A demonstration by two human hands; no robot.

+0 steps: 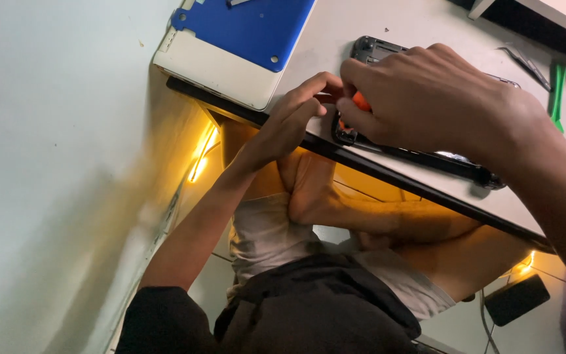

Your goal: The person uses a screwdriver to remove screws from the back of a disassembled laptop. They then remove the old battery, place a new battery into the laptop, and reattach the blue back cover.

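Much of the long black plastic handheld device shell (420,157) is covered: the right hand (427,98) lies across its middle, so only its upper left end, its lower left corner and a thin strip along its near edge show. The small orange-handled tool (360,101) is nearly all hidden too; only a patch of orange shows between the fingers, and its tip cannot be made out. The right hand is curled tight, pinching that orange handle between thumb and fingers. The left hand (296,121) reaches up from below the edge of the white bench (394,39), its fingers bent and pressed against the device's left end beside the tool; whether it grips anything is hard to tell.

The device sits close to the bench's near edge, which has a dark rim running diagonally from upper left to lower right. The device's long axis follows that same diagonal, parallel to the edge, with its far end toward the lower right. Little bare room is left between device and rim; more open surface lies beyond it. At the bench's upper left corner a flat blue and white case (237,39) overhangs slightly, cut off by the frame. A green-handled tool (557,92) lies at the far right, partly hidden behind the right wrist. Below the bench, warm yellow light falls on the person's folded legs.
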